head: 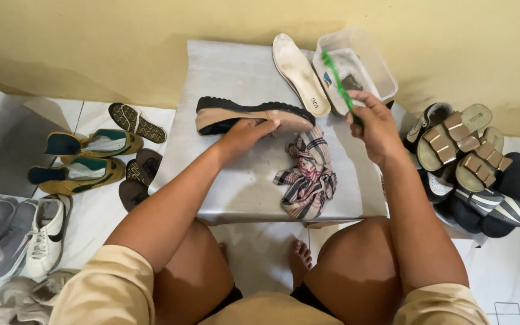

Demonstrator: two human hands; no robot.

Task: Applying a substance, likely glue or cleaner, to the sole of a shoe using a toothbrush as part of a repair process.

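Beige and black, a low shoe [254, 115] is lying on its side on the grey-covered table [230, 66], sole edge turned up, and we are pinning it there with our left hand [243, 135], fingers curled loosely over its near side so that it is not sliding, as we judge it. Our right hand [375, 125] is closing in a fist round the handle of a green brush [336, 81], bristle end pointing far and up toward a clear plastic tub [359, 60] leaning at the far right of the table. Beside the tub a pale insole [299, 75] is resting flat, apparently pulled from the shoe. Just near the shoe, between our two hands, a checked rag [308, 174] is lying crumpled within easy reach. On the floor to the left, yellow-and-green sports shoes [85, 159] are waiting in a loose row; to the right, sandals [461, 150] are piling up against the table.
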